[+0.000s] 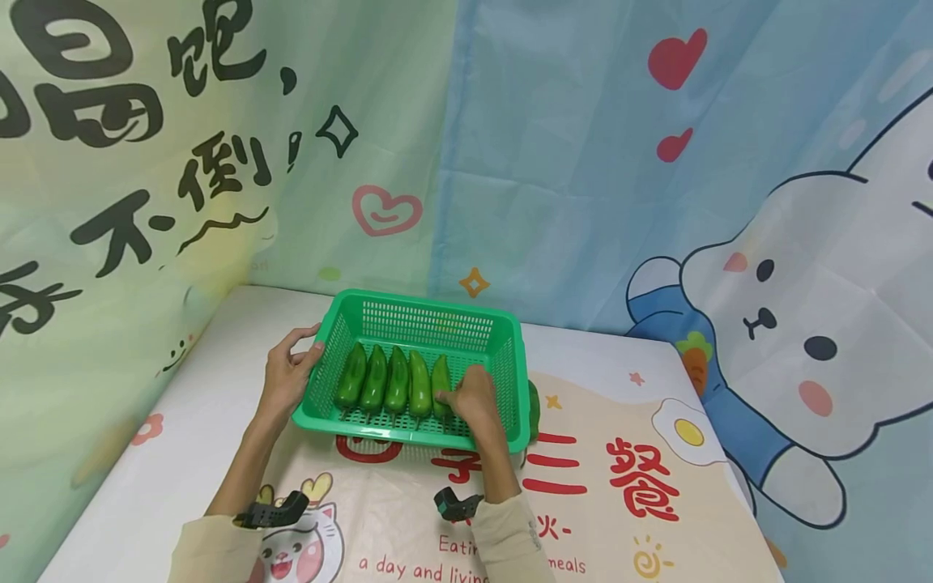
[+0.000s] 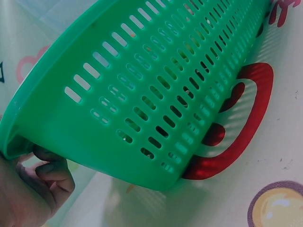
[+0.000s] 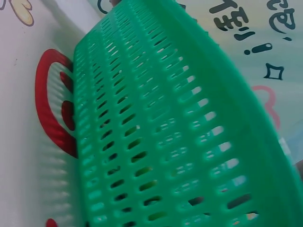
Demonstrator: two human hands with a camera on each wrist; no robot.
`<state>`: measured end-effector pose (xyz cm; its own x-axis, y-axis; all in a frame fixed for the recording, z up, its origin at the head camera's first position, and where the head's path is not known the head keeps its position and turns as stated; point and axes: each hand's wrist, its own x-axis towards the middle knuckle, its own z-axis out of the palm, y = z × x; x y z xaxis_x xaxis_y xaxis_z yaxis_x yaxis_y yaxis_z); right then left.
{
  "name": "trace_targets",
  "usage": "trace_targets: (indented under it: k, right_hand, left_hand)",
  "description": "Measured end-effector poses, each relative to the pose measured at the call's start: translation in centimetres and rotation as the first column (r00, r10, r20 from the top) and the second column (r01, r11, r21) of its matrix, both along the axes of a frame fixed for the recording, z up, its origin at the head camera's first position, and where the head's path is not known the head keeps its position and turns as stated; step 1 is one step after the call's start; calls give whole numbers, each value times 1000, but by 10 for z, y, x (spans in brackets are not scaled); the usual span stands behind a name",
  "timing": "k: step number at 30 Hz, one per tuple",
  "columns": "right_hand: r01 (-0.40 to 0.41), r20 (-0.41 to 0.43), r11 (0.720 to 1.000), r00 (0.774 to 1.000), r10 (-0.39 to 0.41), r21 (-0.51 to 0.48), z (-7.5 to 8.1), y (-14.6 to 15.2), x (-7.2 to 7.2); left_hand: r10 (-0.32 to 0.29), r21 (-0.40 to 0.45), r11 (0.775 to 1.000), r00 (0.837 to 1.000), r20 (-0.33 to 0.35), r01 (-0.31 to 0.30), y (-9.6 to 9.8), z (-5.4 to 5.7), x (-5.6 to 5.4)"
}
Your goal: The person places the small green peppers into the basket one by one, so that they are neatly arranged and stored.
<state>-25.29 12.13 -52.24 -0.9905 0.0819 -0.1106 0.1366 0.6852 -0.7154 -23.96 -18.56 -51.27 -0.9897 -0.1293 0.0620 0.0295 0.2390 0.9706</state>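
Several long green peppers (image 1: 397,380) lie side by side in a green plastic basket (image 1: 445,314), stems toward the near side. My left hand (image 1: 287,372) grips the basket's left rim. In the left wrist view its curled fingers (image 2: 53,177) show under the rim. My right hand (image 1: 475,401) reaches over the near wall into the basket's right half. Its thumb overlaps the lower end of the rightmost pepper (image 1: 440,380), and its other fingers bend downward, mostly hidden; I cannot tell whether they hold anything. The right wrist view shows mainly the basket's slotted wall (image 3: 142,123).
A dark green object (image 1: 534,411) sticks out beyond the basket's right side, mostly hidden by it. The basket stands on a printed tablecloth (image 1: 619,534). Printed cloth backdrops (image 1: 554,186) rise behind and to the left of the table.
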Motion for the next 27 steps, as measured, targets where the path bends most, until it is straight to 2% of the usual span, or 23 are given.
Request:
trace_targets:
  k: [4,12,16,20,27]
  right_hand:
    - [7,-10,999,1000,-7,-33,41,0,23]
    - [52,-85,996,995,-58,-66,79,28,48]
    - [105,-59,981,992,-116,-160,91,51,55]
    - [180,-39,948,980,-197,-263,99,74,63]
    - [315,-12,894,942,-336,-320,94,106,69]
  left_hand:
    - [1,-1,1000,1000,6,-1,1,0,0]
    - [0,0,1000,1000,11,0,0,1,0]
    - [6,-5,1000,1000,16,-6,0,1,1]
    - [8,-10,1000,1000,17,-8,0,2,2]
    - [6,-17,1000,1000,14,-6,0,1,2]
